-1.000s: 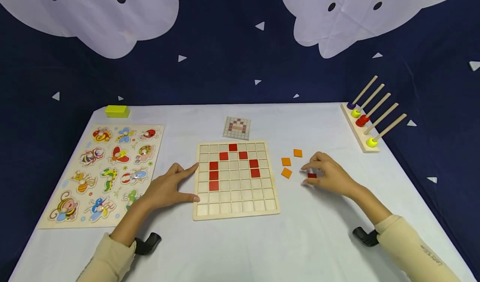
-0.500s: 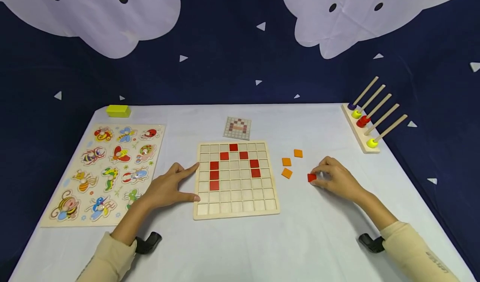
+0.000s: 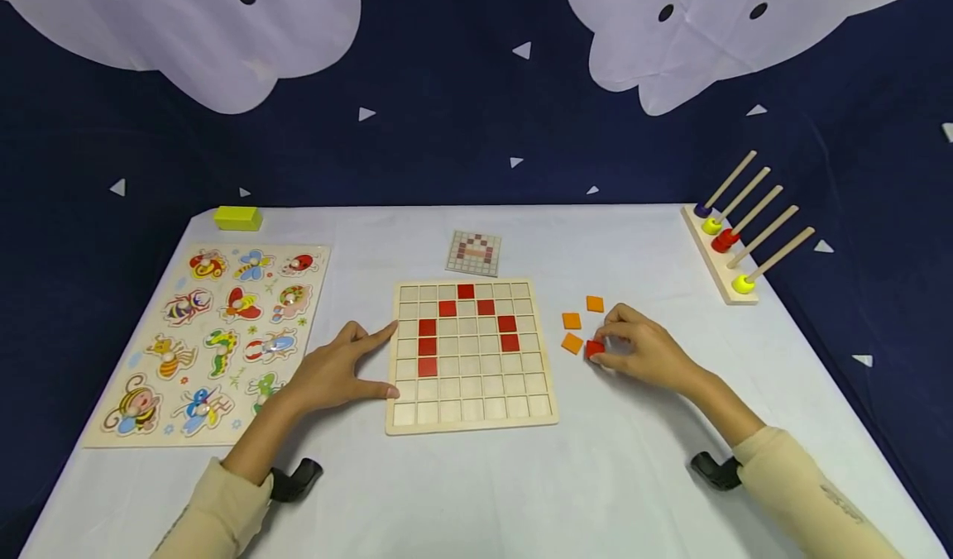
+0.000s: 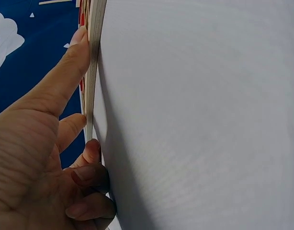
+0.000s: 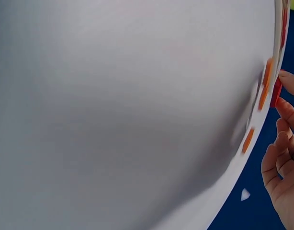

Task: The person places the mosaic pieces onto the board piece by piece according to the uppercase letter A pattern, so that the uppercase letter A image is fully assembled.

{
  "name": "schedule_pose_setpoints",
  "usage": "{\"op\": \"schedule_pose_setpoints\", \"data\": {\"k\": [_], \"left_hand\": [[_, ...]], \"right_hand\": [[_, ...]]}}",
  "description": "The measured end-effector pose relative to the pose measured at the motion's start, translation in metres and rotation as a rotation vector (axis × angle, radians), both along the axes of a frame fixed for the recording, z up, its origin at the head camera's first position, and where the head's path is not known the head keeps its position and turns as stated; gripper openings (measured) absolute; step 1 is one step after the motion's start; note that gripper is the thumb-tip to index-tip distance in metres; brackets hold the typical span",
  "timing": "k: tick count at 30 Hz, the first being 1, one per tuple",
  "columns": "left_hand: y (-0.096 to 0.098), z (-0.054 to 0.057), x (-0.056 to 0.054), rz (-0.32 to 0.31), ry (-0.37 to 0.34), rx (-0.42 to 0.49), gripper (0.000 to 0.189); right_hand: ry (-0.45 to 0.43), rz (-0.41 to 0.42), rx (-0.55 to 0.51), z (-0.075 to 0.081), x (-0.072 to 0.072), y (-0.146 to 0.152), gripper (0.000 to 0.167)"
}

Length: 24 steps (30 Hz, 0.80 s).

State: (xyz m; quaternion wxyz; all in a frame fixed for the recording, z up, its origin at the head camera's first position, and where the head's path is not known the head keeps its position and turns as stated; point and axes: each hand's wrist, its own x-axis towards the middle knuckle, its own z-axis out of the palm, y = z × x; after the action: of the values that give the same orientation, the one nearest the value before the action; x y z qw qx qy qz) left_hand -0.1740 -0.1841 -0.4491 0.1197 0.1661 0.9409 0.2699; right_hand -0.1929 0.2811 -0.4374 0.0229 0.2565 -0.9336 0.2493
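A wooden grid board lies mid-table, with several red tiles set in its cells. My left hand rests at its left edge, thumb and index finger spread apart and touching the rim; in the left wrist view the other fingers of that hand bend loosely. Right of the board, my right hand pinches a red square tile between thumb and finger. The right wrist view shows this red tile held above the table. Several orange tiles lie between board and right hand.
Behind the board lies a small pattern card. An insect picture puzzle covers the left side, with a yellow block behind it. A wooden peg stand with coloured beads stands at the back right.
The right hand picks the red tile up off the table, first drawing back right, then carrying it left toward the orange tiles. The left hand stays at the board's edge.
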Motion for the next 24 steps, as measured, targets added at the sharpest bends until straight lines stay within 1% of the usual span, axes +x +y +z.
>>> {"op": "schedule_pose_setpoints", "data": {"k": [3,8,12,16,20,24], "left_hand": [[0.000,0.000,0.000,0.001,-0.004,-0.004,0.098],[-0.001,0.001,0.000,0.004,-0.003,-0.008,0.098],[0.000,0.001,-0.001,0.003,-0.002,-0.007,0.098],[-0.001,0.000,-0.001,0.006,-0.001,-0.007,0.098],[0.000,0.000,-0.001,0.005,-0.001,-0.006,0.098],[-0.001,0.000,-0.001,0.007,-0.003,-0.008,0.098]], "right_hand": [[-0.026,0.034,-0.019,0.002,0.000,-0.018,0.020],[-0.059,0.118,-0.028,0.008,-0.001,-0.052,0.018],[-0.064,0.181,-0.011,0.010,-0.002,-0.076,0.017],[-0.048,0.225,0.017,0.007,-0.003,-0.094,0.018],[-0.023,0.229,0.037,0.005,-0.002,-0.103,0.018],[-0.022,0.195,0.022,0.003,-0.001,-0.107,0.015]]}}
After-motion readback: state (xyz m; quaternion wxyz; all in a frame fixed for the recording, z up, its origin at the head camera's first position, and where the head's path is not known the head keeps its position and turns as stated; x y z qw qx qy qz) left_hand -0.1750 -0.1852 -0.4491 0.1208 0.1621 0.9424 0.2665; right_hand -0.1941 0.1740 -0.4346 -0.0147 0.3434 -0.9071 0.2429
